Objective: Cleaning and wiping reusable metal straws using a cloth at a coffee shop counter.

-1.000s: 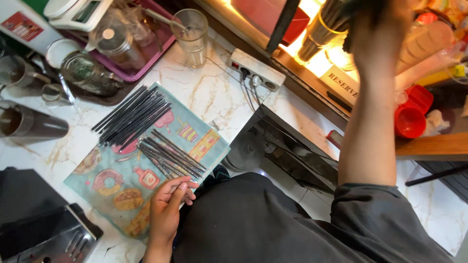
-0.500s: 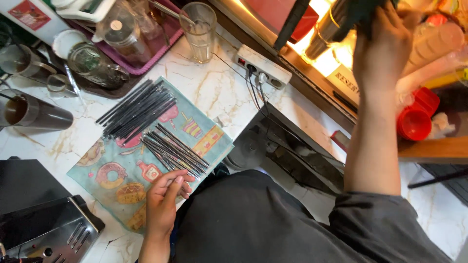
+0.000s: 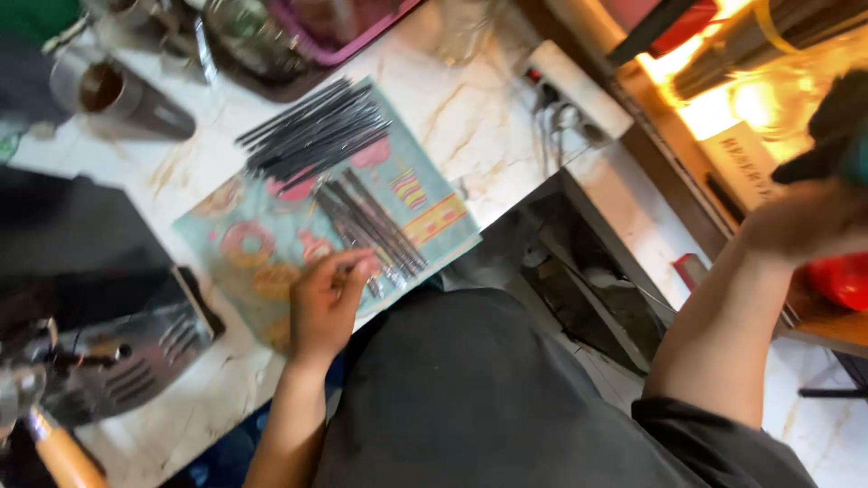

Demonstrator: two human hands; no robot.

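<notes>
The thin black straws lie in two loose bundles on a flat teal printed sheet with pink and yellow pictures [image 3: 271, 244], which rests on the white marbled countertop [image 3: 488, 117]. The nearer bundle of black straws [image 3: 375, 226] runs diagonally across the sheet's middle; the farther bundle of black straws [image 3: 316, 131] lies across its far end, well apart from the hand.

The left hand [image 3: 327, 303] rests on the near edge of the sheet, its fingers [image 3: 348, 265] curled together and touching the near ends of the closer bundle — whether they pinch a single straw is lost in the blur.

The right hand [image 3: 809, 221] is raised at the right, away from the sheet, closed around a dark object [image 3: 836, 122] that is too blurred to name; the fingers themselves cannot be made out.

Beyond the sheet stand a tall steel cup [image 3: 122, 95] and a purple tray [image 3: 348, 36] — a white power strip [image 3: 579, 86] lies to the right, beside a brightly lit shelf [image 3: 723, 108].
</notes>
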